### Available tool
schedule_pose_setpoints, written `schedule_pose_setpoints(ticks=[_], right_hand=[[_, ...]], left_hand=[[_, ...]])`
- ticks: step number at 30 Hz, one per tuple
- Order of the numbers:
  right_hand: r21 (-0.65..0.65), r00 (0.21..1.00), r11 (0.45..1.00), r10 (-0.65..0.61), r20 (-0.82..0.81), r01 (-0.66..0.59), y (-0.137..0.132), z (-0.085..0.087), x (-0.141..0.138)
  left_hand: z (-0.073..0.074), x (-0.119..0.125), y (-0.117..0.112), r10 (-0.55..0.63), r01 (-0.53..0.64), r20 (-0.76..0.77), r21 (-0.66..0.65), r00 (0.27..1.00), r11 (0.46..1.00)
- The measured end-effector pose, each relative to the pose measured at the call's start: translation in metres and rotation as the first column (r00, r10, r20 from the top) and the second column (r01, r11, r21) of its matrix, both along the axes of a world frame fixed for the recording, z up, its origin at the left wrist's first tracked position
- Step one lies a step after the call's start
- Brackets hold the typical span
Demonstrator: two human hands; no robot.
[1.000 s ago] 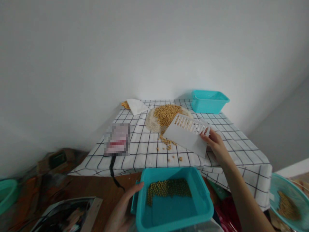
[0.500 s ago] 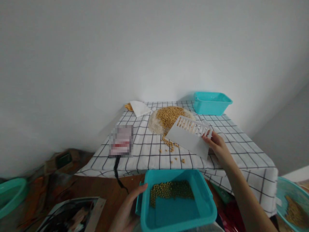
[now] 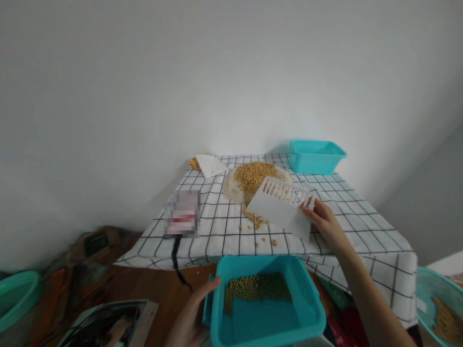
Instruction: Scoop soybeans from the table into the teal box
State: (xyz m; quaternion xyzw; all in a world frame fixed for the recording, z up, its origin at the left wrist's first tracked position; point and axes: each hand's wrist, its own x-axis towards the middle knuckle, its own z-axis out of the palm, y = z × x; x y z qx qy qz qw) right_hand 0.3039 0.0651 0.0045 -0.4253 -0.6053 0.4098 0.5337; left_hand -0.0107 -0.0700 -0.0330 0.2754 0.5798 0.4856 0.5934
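My left hand (image 3: pixel 195 308) grips the left rim of a teal plastic bin (image 3: pixel 267 332), its thumb over the edge. Soybeans (image 3: pixel 249 287) lie in the bin along its far side. In my right hand (image 3: pixel 323 221) is a white plastic panel (image 3: pixel 277 209) with a row of slots along its top, pinched at its right end. The panel tilts over the table, its left corner beside a heap of soybeans (image 3: pixel 256 174). That heap rests on a pale, round patch of something I cannot make out. Several loose beans (image 3: pixel 255 220) trail toward the table's front.
A checked cloth (image 3: pixel 217 226) covers the table against the wall. A second teal bin (image 3: pixel 316 159) stands at back right, a white cloth (image 3: pixel 210 165) at back left. A blurred-out flat object (image 3: pixel 183 214) with a black strap lies left. Basins (image 3: pixel 18 294) flank the table below.
The whole view has shifted down slightly. The white panel has moved a little to the left with my right hand. My left hand keeps its hold on the bin.
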Motion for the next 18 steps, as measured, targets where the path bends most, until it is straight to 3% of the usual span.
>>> schedule_pose_setpoints(ticks=[4, 9, 14, 18], right_hand=[[0.017, 1.0, 0.999, -0.027, -0.006, 0.027, 0.0, -0.002, 0.001], [0.041, 0.998, 0.998, -0.039, 0.047, 0.037, 0.001, -0.003, 0.003], [0.062, 0.997, 0.998, -0.038, 0.074, 0.033, 0.002, -0.002, 0.002], [0.084, 0.998, 0.996, -0.027, 0.061, 0.022, 0.002, -0.002, 0.001]], left_hand=[[0.002, -0.003, -0.005, 0.057, -0.058, -0.011, -0.064, 0.998, 0.996], [-0.006, -0.005, -0.007, -0.002, 0.003, -0.02, 0.06, 1.0, 0.998], [-0.019, -0.007, -0.004, 0.003, 0.003, -0.076, 0.084, 0.997, 0.996], [-0.021, -0.011, -0.01, 0.037, -0.017, -0.125, 0.155, 0.991, 0.988]])
